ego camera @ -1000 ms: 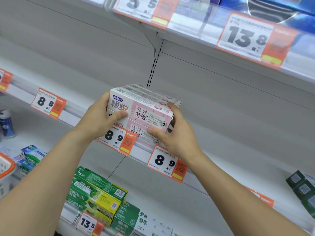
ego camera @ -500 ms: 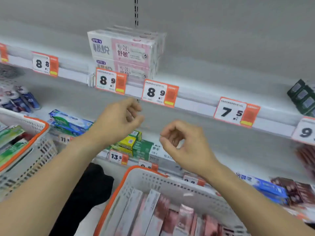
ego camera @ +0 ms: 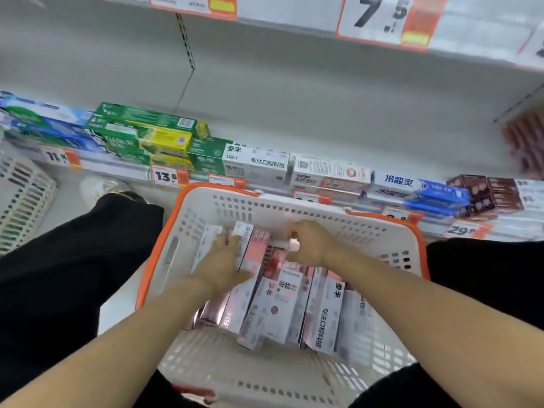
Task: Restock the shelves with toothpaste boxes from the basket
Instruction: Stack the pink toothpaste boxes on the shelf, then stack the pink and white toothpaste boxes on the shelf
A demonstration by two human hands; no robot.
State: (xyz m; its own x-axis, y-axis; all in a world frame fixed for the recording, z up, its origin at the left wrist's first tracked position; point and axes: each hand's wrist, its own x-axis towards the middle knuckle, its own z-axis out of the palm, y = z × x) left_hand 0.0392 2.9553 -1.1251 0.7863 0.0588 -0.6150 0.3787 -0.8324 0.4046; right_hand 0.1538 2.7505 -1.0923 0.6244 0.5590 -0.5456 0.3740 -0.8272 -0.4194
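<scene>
Both hands reach into the basket (ego camera: 206,201): left hand (ego camera: 222,262) lies on pink toothpaste boxes (ego camera: 282,301), right hand (ego camera: 312,245) curls beside them; neither grip's closure is discernible. Best to gather several aligned boxes squarely before lifting.

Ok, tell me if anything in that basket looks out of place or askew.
Nothing damaged or spilled. The pink toothpaste boxes lie loose and fanned at different angles in the basket, not stacked square. Both hands, left and right, are down among them.
</scene>
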